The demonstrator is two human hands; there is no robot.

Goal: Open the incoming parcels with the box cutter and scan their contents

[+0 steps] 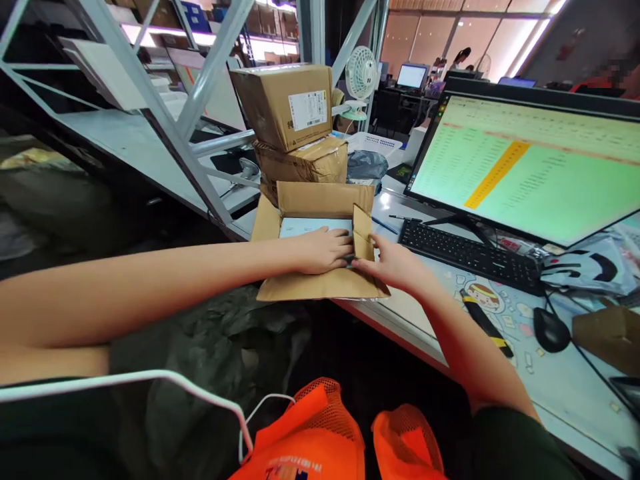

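An open cardboard box (323, 287) sits at the desk's near edge with its flaps spread. Inside it lies a flat white item (311, 225), its kind not clear, partly covered by my hand and arm. My left hand (325, 251) reaches in from the left, fingers stretched out and resting over the white item. On the right side, my right hand (391, 263) pinches the upright box flap (363, 233) between thumb and fingers. A dark gap shows between the two hands, and what is in it cannot be made out.
Two closed cartons (270, 100) are stacked behind the box, beside a metal frame post (215, 67). To the right stand a monitor (530, 160), a keyboard (470, 253), a mouse (551, 329) and a black-and-yellow cutter (486, 323). A small fan (361, 73) stands farther back.
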